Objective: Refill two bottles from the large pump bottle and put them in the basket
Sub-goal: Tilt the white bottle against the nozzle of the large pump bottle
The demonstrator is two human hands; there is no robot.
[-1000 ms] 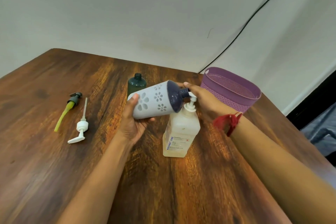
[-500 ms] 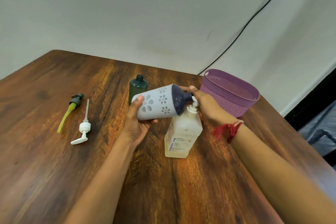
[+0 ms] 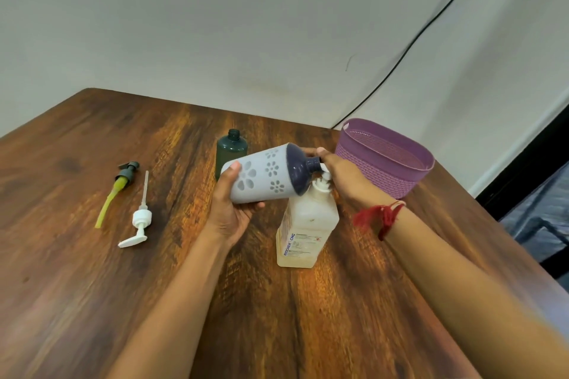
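Observation:
My left hand (image 3: 229, 209) grips a grey flower-patterned bottle (image 3: 264, 174) with a dark blue top, tilted on its side so its neck meets the nozzle of the large pump bottle (image 3: 306, 224). That large bottle stands upright on the table, holding pale yellowish liquid. My right hand (image 3: 345, 177) rests on its white pump head, fingers over the top. A dark green bottle (image 3: 231, 148) stands open behind the grey one. The purple basket (image 3: 397, 181) sits at the right, beyond my right hand.
Two loose pump tops lie on the wooden table (image 3: 92, 286) at the left: a dark one with a yellow-green tube (image 3: 118, 186) and a white one (image 3: 140, 220). A black cable (image 3: 409, 46) runs down the wall. The table's right edge lies near the basket.
The grey bottle's tilt has eased slightly and its neck stays at the nozzle. Both hands keep their hold; the view shifted a little.

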